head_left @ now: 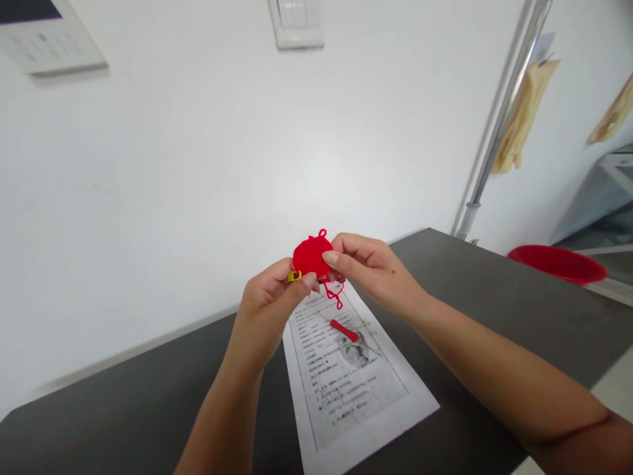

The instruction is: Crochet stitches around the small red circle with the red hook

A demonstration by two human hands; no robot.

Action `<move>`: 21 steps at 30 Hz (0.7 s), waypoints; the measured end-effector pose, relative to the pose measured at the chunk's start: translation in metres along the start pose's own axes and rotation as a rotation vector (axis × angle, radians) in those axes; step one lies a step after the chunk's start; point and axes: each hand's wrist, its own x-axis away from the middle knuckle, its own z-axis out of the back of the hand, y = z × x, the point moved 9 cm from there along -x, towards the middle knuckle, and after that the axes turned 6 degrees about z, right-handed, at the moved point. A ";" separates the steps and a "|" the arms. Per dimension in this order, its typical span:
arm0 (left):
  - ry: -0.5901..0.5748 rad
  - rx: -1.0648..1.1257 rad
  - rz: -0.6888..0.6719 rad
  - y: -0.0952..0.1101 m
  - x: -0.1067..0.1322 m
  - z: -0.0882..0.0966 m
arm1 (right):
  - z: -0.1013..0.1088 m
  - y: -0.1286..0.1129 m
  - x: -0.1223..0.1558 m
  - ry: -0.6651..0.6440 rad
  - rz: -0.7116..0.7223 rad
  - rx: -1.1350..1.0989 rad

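A small round red crochet piece (312,254) is held up between my two hands, above the far end of a printed sheet (341,435). My left hand (274,290) pinches its lower left edge, beside a yellow stitch marker (294,276). With thumb and fingers, my right hand (366,264) grips the right edge. A loop of red yarn stands up from the top, and a loose yarn tail (336,297) dangles below. On the sheet lies a crochet hook (345,330) with a red handle and thin metal ends.
The dark table (148,402) meets a white wall (198,145) at its far side. A metal pole (504,119) stands at the right, near hanging yellowish gloves (527,112). Past the table's right side is a red basin (558,262).
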 end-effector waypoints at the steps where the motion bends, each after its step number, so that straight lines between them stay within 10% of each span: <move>1: -0.015 -0.021 -0.004 0.001 0.000 0.000 | 0.002 0.000 0.000 0.008 -0.004 0.022; 21: 0.100 -0.048 -0.081 0.008 0.006 0.004 | -0.014 0.004 -0.002 -0.075 -0.181 -0.199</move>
